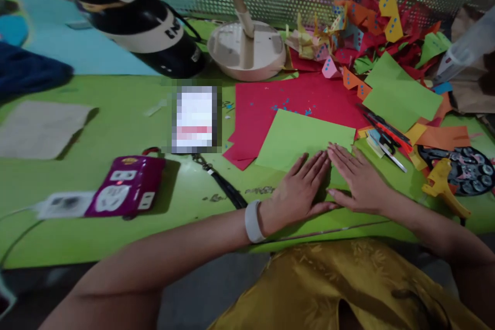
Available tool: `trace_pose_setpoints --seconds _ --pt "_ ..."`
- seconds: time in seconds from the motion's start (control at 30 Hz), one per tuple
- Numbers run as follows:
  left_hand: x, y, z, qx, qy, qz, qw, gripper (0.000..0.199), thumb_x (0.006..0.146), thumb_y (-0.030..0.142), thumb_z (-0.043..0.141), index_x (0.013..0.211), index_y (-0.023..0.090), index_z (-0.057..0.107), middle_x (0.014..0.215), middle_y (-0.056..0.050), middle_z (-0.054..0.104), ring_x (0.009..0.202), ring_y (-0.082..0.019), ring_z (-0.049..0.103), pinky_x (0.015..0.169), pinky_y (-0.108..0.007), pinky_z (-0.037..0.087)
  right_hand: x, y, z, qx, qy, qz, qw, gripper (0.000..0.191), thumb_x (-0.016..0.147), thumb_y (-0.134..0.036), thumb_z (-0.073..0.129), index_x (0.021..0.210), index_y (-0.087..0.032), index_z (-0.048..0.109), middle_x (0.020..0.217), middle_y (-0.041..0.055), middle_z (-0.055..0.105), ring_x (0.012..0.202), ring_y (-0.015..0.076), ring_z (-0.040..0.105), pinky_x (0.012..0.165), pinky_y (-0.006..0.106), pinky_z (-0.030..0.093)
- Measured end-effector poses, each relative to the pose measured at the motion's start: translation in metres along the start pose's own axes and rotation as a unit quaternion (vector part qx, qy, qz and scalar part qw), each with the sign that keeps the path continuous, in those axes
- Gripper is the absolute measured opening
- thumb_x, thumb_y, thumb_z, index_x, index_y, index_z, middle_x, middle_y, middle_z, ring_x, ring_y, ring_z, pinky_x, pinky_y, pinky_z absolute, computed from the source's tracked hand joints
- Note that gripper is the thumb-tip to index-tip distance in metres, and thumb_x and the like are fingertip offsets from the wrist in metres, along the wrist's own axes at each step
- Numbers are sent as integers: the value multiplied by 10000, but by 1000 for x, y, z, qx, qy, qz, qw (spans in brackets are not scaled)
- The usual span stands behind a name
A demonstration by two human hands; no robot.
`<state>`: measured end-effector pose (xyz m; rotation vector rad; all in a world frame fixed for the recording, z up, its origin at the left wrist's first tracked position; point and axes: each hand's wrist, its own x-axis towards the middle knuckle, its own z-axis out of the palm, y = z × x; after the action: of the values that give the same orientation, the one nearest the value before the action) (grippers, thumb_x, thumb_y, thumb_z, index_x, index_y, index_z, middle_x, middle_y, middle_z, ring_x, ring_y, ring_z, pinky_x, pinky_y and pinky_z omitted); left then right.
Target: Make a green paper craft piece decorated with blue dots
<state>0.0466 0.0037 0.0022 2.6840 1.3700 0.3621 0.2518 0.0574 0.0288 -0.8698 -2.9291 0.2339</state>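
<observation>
Two forearms (185, 240) angle inward; we hold our left hand (288, 193) and right hand (363, 183) flat, palms down, fingers extended, thumbs out, fingertips nearly meeting on the light green sheet (305, 136). It lies partly over red paper (325, 94), its visible length running left to right, right end slightly nearer us.

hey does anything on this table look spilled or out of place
Yes: tiny blue specks lie scattered on the flat red paper sheet, like spilled scraps. At far left, the flat beige paper sheet has a ragged right edge, so it looks possibly torn.
</observation>
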Motion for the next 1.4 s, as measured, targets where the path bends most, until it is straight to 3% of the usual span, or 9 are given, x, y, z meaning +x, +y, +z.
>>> trace_pose_setpoints --seconds 0.2,0.4,0.67,1.03,1.4 --pt "-3 1 1 24 15 8 1000 880 946 678 272 1458 -30 378 1518 -266 387 1427 -359 364 1168 -520 274 7 -5 14 7 -24 16 1000 946 932 -704 276 1508 47 235 1563 246 300 1484 300 264 1212 518 226" --pt "-6 3 1 27 17 4 999 832 963 636 277 1495 -1 337 1515 -250 402 1410 -363 393 1145 -538 315 7 -8 21 -3 -6 32 999 942 929 -714 271 1520 18 222 1569 219 306 1480 288 277 1225 525 176" --pt "-8 0 3 51 27 26 998 794 977 594 280 1421 -45 437 1473 -281 445 1366 -391 447 1112 -552 352 6 -9 22 -12 3 30 999 885 946 -687 281 1514 -9 267 1588 191 283 1489 271 255 1230 498 172" --pt "-7 -4 -1 44 13 41 998 840 968 631 287 1488 -27 319 1513 -275 389 1403 -373 402 1123 -544 355 -4 -1 17 -31 -27 42 998 965 906 -730 330 1510 21 269 1597 246 212 1499 325 206 1221 509 171" --pt "-16 -10 -3 26 11 38 999 900 944 681 305 1534 8 213 1546 -265 340 1437 -352 351 1144 -498 350 -16 9 18 -19 -15 50 998 1011 889 -782 186 1520 5 245 1594 247 215 1505 313 188 1221 529 147"
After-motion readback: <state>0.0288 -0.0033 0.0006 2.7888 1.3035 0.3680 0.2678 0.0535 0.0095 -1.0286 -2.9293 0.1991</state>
